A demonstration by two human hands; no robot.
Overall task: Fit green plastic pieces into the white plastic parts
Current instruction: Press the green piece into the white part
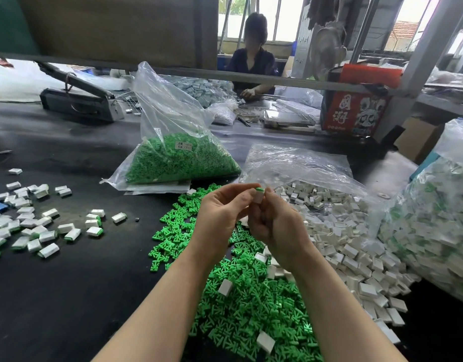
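A: Where is the piece being worked on?

B: Raised over the black table point(68, 296), between both hands. The right hand point(275, 228) curls round a white part point(258, 198), which stands upright above its knuckles. A green piece point(259, 189) sits at the top of that part, only its upper edge showing.

A: And the left hand?

B: The left hand point(220, 212) comes in from the left, its forefinger and thumb bent toward the green tip. The forefinger reaches it from above; whether the thumb presses it, I cannot tell.

A: What stays hidden?

B: The lower half of the white part disappears inside the right fingers, and how deep the green piece is seated cannot be made out.

A: What lies around them?

B: Directly below the hands, a loose green pile point(241, 304); to its right, a white pile point(350, 244) spilling from a clear bag. Fitted parts point(37, 231) lie scattered at the left. A bag of green pieces point(180, 158) stands behind. Another bag at the right edge is cut off. A seated person point(254, 61) works at the far side.
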